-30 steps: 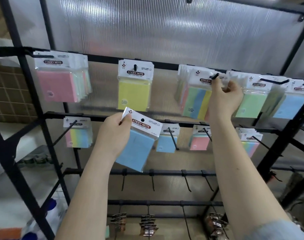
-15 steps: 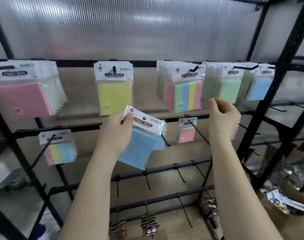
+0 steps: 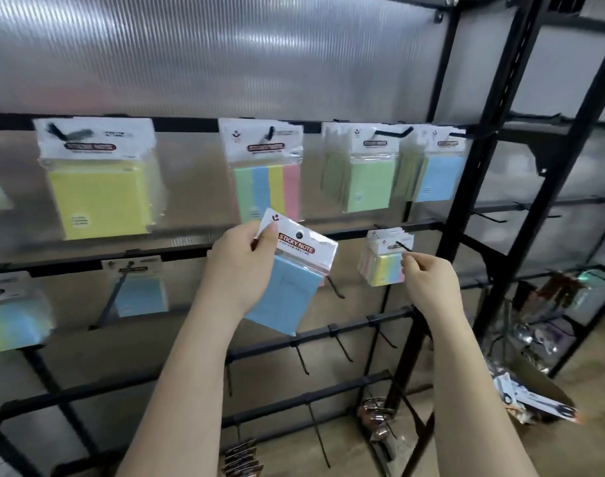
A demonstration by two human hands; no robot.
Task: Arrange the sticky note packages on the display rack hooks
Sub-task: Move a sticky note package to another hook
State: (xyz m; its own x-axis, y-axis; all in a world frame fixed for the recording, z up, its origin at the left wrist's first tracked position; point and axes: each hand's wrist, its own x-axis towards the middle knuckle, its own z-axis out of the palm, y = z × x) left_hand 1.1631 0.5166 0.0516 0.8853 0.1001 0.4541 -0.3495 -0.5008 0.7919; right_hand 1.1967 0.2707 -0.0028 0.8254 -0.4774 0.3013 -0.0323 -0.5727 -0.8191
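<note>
The blue sticky note package (image 3: 287, 280) is off the rack, held in front of the second rail, tilted with its header card up and to the right. Your left hand (image 3: 240, 270) grips it at the header's upper-left corner, thumb on the printed face and fingers behind; this leaves the punched hole in the header unobstructed, which I judge is deliberate, so a hook can pass through.

Your right hand (image 3: 428, 284) is just beside the multicolour packs (image 3: 385, 261) on the second rail. Its fingers are curled and pinched together near the tip of that hook (image 3: 402, 245); whether they touch the hook or a pack I cannot tell. The likely purpose is to steady or shift that stock.

A matching blue pack (image 3: 140, 290) hangs further left on the same rail, the probable destination by colour. The top rail carries the yellow (image 3: 99, 197), striped (image 3: 266, 187), green (image 3: 368, 182) and blue (image 3: 438, 177) stock. The lower hooks (image 3: 301, 359) are bare.
</note>
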